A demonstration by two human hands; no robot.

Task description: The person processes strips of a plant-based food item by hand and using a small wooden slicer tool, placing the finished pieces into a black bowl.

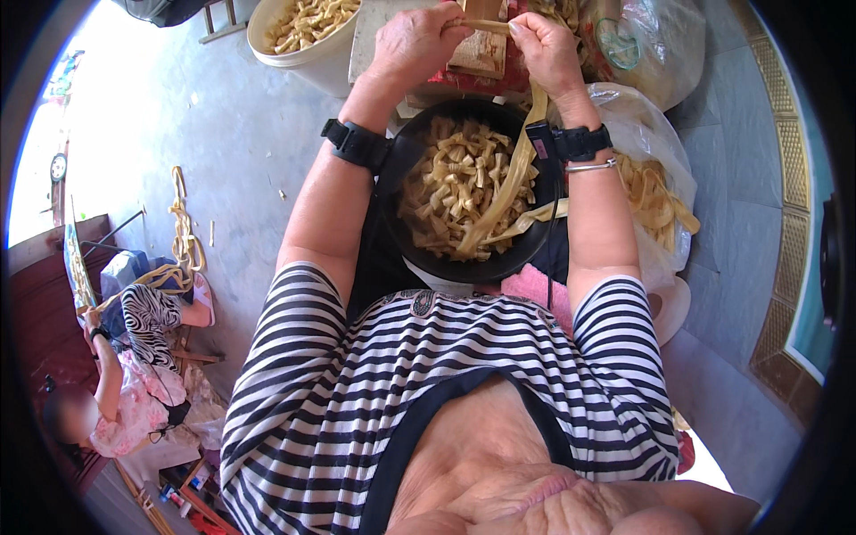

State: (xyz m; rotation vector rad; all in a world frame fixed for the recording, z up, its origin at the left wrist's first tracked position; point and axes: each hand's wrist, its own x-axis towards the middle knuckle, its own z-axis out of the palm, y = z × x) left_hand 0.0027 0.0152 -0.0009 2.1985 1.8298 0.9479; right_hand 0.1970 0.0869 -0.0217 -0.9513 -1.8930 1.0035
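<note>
My left hand (418, 43) and my right hand (550, 55) are raised at the top, each pinching a flat tan strip (490, 26) stretched taut between them. Just beneath the strip stands a wooden block (483, 59) on a red-covered surface (518, 79). From near my right hand a long tail of strip (515, 180) hangs down into a round black pan (468, 273). Folded or knotted tan pieces (461, 167) fill much of the pan, which is at my lap. Both wrists wear black straps.
A white bucket (271, 59) of similar pieces stands upper left. To the right, a clear plastic bag (679, 160) holds loose strips (645, 194); another bag (675, 60) lies above it. A seated co-worker (137, 401) handles strips at left, with strips (184, 227) on the floor.
</note>
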